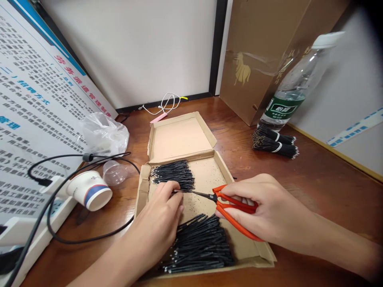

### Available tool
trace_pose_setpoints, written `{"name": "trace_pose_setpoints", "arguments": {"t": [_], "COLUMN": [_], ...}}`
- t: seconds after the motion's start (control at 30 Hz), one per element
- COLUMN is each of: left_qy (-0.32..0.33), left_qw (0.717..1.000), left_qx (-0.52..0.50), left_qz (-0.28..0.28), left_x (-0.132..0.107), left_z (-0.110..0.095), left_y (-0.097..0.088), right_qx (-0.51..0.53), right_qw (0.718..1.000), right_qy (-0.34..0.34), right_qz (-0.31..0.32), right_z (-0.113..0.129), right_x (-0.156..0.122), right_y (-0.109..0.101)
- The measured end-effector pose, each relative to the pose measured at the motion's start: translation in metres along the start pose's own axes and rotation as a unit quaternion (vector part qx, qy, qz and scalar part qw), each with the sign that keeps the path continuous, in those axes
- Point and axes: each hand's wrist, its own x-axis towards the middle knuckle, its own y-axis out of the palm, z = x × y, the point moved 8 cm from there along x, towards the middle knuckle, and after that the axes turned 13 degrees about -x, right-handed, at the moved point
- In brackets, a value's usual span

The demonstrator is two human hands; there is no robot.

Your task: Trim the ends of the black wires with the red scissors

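Brown wooden table (329,187), open cardboard box (179,137) of thin black wires (205,243).
Right hand (267,211): fingers curled round red-handled scissors (214,197); left hand (164,207): fingers pinched together, I can't tell on what.

Pass: tabletop (242,145) between box (197,205) and bundles (273,147) | left blocked: cable (74,242), cup (89,191) | centre blocked: scissors (214,197)

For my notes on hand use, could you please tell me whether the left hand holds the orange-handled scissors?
No, the right hand grips the scissors by the handles, with the left hand beside the blades.
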Motion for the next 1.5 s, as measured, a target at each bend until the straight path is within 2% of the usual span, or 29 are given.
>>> {"name": "trace_pose_setpoints", "arguments": {"t": [0.4, 0.63, 0.8, 0.93, 1.07, 1.17, 1.3, 1.37, 1.43, 1.5], "left_qy": [-0.021, -0.003, -0.003, -0.023, -0.055, -0.104, -0.197, -0.207, -0.196, -0.187], "left_qw": [0.999, 0.994, 0.989, 0.987, 0.979, 0.955, 0.88, 0.851, 0.843, 0.847], "left_qx": [0.031, -0.072, -0.106, -0.133, -0.188, -0.276, -0.432, -0.483, -0.501, -0.498], "left_qz": [0.005, 0.079, 0.103, 0.092, 0.058, 0.037, 0.021, 0.007, -0.003, -0.008], "left_x": [0.001, -0.004, -0.008, -0.006, -0.003, -0.002, -0.005, -0.005, -0.004, -0.003], "left_z": [0.0, -0.007, -0.006, -0.005, -0.002, 0.004, 0.013, 0.013, 0.013, 0.015], "left_y": [0.001, 0.007, 0.014, 0.014, 0.005, -0.001, 0.003, 0.005, 0.005, 0.006], "right_qx": [0.002, 0.003, 0.005, 0.01, 0.013, 0.025, 0.015, 0.005, 0.0, 0.001], "right_qw": [1.0, 1.0, 1.0, 1.0, 0.999, 0.999, 0.998, 0.998, 0.998, 0.998], "right_qy": [-0.003, -0.005, 0.001, 0.01, 0.024, 0.04, 0.048, 0.047, 0.042, 0.034], "right_qz": [0.004, 0.003, 0.018, 0.02, 0.024, 0.028, 0.044, 0.049, 0.053, 0.06], "right_z": [0.0, 0.0, 0.0, -0.002, -0.002, -0.002, -0.002, -0.002, -0.002, 0.0], "right_x": [0.001, 0.0, 0.0, 0.002, 0.003, 0.003, 0.002, 0.001, 0.001, 0.0], "right_y": [0.001, 0.0, 0.001, 0.001, 0.0, -0.002, -0.001, 0.001, 0.003, 0.005]}}
